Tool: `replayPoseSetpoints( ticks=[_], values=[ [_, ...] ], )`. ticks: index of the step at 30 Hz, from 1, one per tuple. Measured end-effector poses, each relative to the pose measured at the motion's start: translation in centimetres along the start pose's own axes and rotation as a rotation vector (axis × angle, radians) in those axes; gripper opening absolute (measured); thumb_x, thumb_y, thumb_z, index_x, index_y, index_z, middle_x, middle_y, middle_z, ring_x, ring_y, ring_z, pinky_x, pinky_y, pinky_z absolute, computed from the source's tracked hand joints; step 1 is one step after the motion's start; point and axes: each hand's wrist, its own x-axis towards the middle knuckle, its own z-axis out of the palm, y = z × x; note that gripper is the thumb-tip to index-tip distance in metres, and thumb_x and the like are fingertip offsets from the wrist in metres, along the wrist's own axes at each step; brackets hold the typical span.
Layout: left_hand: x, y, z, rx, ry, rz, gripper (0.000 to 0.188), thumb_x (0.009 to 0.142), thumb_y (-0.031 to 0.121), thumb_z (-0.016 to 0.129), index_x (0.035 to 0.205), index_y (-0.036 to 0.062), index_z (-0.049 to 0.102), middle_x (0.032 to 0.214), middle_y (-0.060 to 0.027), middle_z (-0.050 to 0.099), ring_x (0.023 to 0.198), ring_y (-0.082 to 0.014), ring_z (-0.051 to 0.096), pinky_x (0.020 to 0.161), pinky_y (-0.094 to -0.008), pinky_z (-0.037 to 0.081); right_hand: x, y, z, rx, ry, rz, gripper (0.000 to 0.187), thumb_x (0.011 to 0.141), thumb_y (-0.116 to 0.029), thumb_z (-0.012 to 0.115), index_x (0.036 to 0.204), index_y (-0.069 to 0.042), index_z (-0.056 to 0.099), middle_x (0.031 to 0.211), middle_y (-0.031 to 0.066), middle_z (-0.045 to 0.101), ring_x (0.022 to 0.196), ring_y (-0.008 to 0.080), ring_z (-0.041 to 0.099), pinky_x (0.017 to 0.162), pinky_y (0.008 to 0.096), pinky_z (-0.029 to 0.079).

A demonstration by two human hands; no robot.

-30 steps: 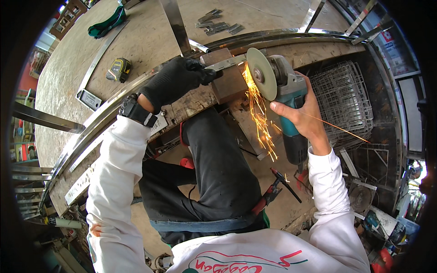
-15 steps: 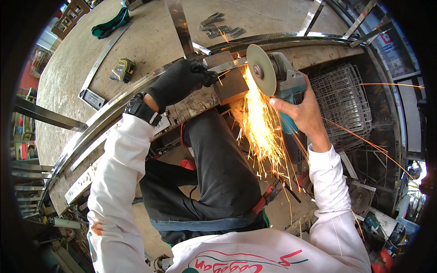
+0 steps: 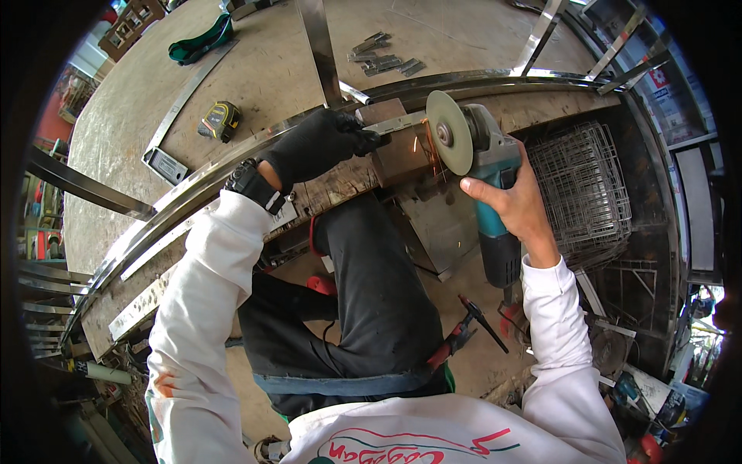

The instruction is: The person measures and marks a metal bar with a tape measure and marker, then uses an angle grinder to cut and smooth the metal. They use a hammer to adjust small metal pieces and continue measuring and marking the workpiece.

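Observation:
My left hand (image 3: pixel 325 145), in a black glove, is closed on a thin flat metal strip (image 3: pixel 398 124). The strip lies over a block-like metal piece (image 3: pixel 403 155) at the bench edge. My bare right hand (image 3: pixel 516 197) grips a teal and grey angle grinder (image 3: pixel 491 174) around its body, thumb on the near side. The grinder's pale disc (image 3: pixel 450 133) stands upright at the strip's right end; I cannot tell whether they touch. Only a few small sparks show below the disc.
A curved metal rail (image 3: pixel 255 147) with upright bars runs along the bench. Behind it lie a tape measure (image 3: pixel 220 121), a square (image 3: pixel 165 164), green-strapped goggles (image 3: pixel 202 40) and several small metal pieces (image 3: pixel 380 58). Wire racks (image 3: pixel 583 193) stand at right. Red-handled pliers or clamp (image 3: pixel 462 332) are below.
The large stream of sparks has died down to a few specks. The grinder has shifted slightly right and down in the picture, and my left hand sits a little further right with the strip.

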Motion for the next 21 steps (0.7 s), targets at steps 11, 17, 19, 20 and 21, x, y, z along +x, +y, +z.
replayPoseSetpoints(
  ticks=[11,17,19,20,21],
  values=[
    [0.1,-0.2,0.1,-0.006,-0.006,-0.054,0.022,0.097,0.021,0.071,0.104,0.0013,0.079,0.079,-0.0092,0.073,0.072,-0.0154,0.063,0.074,-0.0351,0.053,-0.2,0.1,0.1,0.011,-0.011,-0.022,0.084,0.077,-0.033,0.092,0.141,0.001,0.050,0.124,0.0129,0.065,0.115,0.0224,0.062,0.104,0.0368,0.049],
    [0.3,-0.9,0.3,-0.102,-0.023,-0.004,0.019,0.096,0.016,0.070,0.105,0.0015,0.079,0.081,-0.0084,0.074,0.074,-0.0144,0.063,0.074,-0.0343,0.053,-0.7,1.2,0.4,0.017,0.024,-0.085,0.086,0.074,-0.031,0.094,0.142,0.000,0.052,0.127,0.0172,0.066,0.118,0.0288,0.065,0.105,0.0396,0.050],
    [0.3,-1.2,0.3,-0.110,-0.022,-0.001,0.019,0.095,0.014,0.069,0.106,0.0013,0.079,0.081,-0.0086,0.074,0.074,-0.0142,0.064,0.074,-0.0343,0.053,-0.7,1.2,0.4,0.012,0.024,-0.090,0.088,0.073,-0.032,0.094,0.143,0.001,0.051,0.128,0.0177,0.066,0.119,0.0291,0.064,0.105,0.0397,0.049],
    [0.3,-0.9,0.2,-0.114,-0.024,0.003,0.019,0.095,0.014,0.069,0.106,0.0012,0.079,0.082,-0.0087,0.074,0.075,-0.0141,0.064,0.075,-0.0343,0.053,-0.8,1.3,0.4,0.010,0.027,-0.092,0.088,0.073,-0.032,0.094,0.143,0.001,0.051,0.128,0.0178,0.066,0.119,0.0291,0.064,0.105,0.0398,0.049],
    [0.2,-0.7,0.2,-0.101,-0.023,0.002,0.020,0.095,0.014,0.069,0.106,0.0010,0.079,0.082,-0.0089,0.074,0.075,-0.0142,0.064,0.075,-0.0345,0.053,-0.8,1.4,0.5,0.009,0.031,-0.094,0.089,0.073,-0.032,0.094,0.143,0.001,0.051,0.128,0.0180,0.066,0.119,0.0291,0.064,0.105,0.0398,0.049]
  ],
)
